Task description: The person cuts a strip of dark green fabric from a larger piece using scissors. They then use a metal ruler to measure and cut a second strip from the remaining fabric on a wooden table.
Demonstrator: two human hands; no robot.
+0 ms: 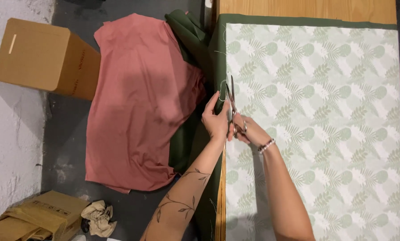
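Right hand grips scissors; left hand pinches leaf-print fabric edge beside the blades, so fingertips risk a nick.

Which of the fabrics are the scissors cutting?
The leaf-print fabric on the table, at its left edge; the scissors are in the right hand. The pink fabric lies on the floor.

Shiny metal scissors, matt, seemingly cotton cloth.
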